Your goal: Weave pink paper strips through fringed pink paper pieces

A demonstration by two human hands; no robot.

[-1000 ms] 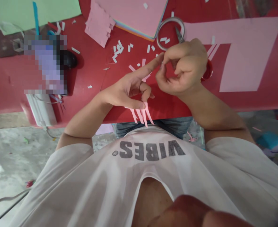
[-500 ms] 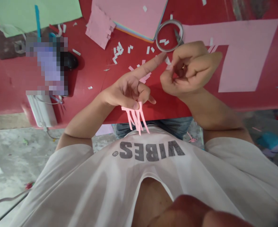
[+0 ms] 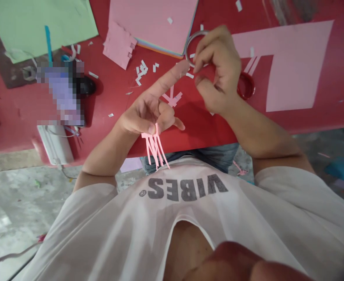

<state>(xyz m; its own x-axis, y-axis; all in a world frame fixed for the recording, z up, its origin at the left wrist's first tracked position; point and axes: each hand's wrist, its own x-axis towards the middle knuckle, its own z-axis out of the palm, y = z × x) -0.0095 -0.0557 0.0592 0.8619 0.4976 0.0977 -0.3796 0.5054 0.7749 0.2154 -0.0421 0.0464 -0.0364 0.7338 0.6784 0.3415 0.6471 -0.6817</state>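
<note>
On the left of the red table (image 3: 104, 99), a green sheet (image 3: 43, 27) lies well back from the near edge. In front of it are a blurred purple item (image 3: 62, 88) and a rounded black object (image 3: 86, 84); a white box (image 3: 55, 145) sits at the near edge. Farther right, a notched pink piece (image 3: 119, 45) lies beside a stack of coloured paper (image 3: 154, 23), with white scraps (image 3: 142, 71) in front.

The left hand (image 3: 153, 111) is raised near the table's near edge. Its thumb and a curled finger are closed on a bundle of pink strips (image 3: 154, 146); its index finger extends toward the right hand. The bundle hangs across the near edge. Its long axis runs from the pinch toward the white shirt (image 3: 186, 187), loose ends slanting slightly right.

A pink star (image 3: 172, 102) lies flat on the surface between the hands. Beyond it, a tape ring (image 3: 193, 35) is partly covered by the right hand (image 3: 218, 68); contact cannot be determined. The right thumb and fingertips are curled, slightly apart, with nothing visibly gripped. A red ring (image 3: 252, 89) lies beside the right wrist. A large pink sheet (image 3: 300, 70) occupies the right side.
</note>
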